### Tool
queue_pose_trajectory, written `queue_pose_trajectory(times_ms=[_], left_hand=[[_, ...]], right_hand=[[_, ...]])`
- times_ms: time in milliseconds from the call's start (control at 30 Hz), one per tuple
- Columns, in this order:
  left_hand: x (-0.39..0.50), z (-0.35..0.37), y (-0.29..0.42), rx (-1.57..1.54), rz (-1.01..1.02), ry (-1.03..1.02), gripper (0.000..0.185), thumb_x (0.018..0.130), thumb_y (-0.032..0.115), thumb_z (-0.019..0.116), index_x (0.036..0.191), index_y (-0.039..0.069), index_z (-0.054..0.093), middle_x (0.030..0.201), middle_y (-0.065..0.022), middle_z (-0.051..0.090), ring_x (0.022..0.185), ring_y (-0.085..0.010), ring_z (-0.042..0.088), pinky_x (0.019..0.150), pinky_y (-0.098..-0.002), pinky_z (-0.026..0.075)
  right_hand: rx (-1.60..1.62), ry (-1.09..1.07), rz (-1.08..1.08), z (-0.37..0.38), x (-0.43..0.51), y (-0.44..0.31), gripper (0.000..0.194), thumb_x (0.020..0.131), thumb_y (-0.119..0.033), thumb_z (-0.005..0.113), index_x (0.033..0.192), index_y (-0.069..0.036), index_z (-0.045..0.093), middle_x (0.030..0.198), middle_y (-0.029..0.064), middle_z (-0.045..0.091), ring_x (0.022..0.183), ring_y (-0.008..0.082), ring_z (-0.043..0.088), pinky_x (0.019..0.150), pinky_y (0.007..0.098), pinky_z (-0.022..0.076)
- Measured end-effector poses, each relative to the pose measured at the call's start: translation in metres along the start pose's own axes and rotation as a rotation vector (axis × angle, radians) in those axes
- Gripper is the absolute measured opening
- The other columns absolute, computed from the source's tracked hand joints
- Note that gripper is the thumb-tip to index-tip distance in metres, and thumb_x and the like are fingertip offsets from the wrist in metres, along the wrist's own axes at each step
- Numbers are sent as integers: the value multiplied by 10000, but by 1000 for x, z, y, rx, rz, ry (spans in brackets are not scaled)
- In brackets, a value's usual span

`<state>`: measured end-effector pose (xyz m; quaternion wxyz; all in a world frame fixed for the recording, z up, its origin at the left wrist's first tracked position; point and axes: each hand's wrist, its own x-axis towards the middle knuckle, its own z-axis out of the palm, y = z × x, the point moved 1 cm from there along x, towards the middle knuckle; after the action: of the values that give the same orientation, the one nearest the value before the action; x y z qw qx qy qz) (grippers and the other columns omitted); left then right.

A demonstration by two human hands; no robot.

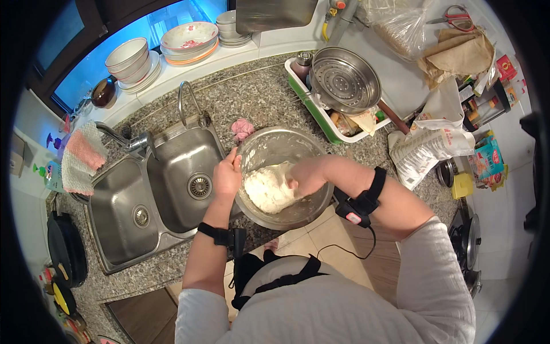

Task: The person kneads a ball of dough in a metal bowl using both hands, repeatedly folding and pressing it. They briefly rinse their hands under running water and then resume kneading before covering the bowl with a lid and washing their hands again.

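Note:
A wide stainless steel bowl (310, 210) rests by the counter's front edge, to the right of the sink. Inside it lies a rough, pale lump of dough (268, 189), with smears of flour on the bowl's wall. My left hand (227, 177) grips the bowl's left rim, its thumb over the edge. Blurred by motion, my right hand (306, 175) reaches into the bowl and touches the right side of the dough. Its fingers curl downward, partly hidden, so I cannot see whether they hold any dough.
A double-basin steel sink (184, 159) with a faucet (139, 144) lies left. Behind the bowl are a pink cloth (242, 129) and a green-and-white bin (316, 116) bearing a steamer pot (343, 79). A printed flour bag (429, 148) stands right. Stacked bowls (129, 60) line the sill.

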<state>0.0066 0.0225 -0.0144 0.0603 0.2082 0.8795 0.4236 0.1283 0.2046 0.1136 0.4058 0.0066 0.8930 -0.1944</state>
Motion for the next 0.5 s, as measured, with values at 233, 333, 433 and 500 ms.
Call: queue_pose_trajectory(times_ms=[233, 333, 433, 500], left_hand=[[0, 1, 15, -43, 60, -11, 318, 957, 270, 563, 1229, 125, 641, 921, -243, 652, 838, -408, 642, 707, -439, 518], [-3, 1, 11, -74, 44, -14, 321, 956, 266, 565, 1228, 112, 640, 941, -254, 648, 862, -411, 641, 733, -432, 517], [-2, -3, 7, -71, -4, -10, 325, 953, 270, 570, 1232, 119, 640, 946, -247, 652, 868, -405, 644, 737, -430, 520], [0, -2, 6, -32, -7, -24, 326, 953, 268, 567, 1237, 123, 638, 945, -245, 652, 863, -404, 647, 731, -435, 522]], right_hand=[[-96, 268, 156, 29, 96, -9, 218, 760, -122, 621, 928, -57, 745, 977, 163, 704, 937, 332, 669, 788, 402, 539], [-139, 230, -54, 25, 106, 10, 175, 731, -122, 639, 865, -37, 715, 854, 175, 693, 851, 344, 666, 731, 413, 526], [88, 250, -182, -14, 14, 1, 195, 739, -141, 644, 892, -54, 728, 947, 160, 697, 897, 317, 667, 782, 406, 520], [77, 175, -166, -21, -6, 6, 184, 732, -147, 642, 863, -47, 723, 942, 160, 694, 900, 310, 668, 794, 405, 519]])
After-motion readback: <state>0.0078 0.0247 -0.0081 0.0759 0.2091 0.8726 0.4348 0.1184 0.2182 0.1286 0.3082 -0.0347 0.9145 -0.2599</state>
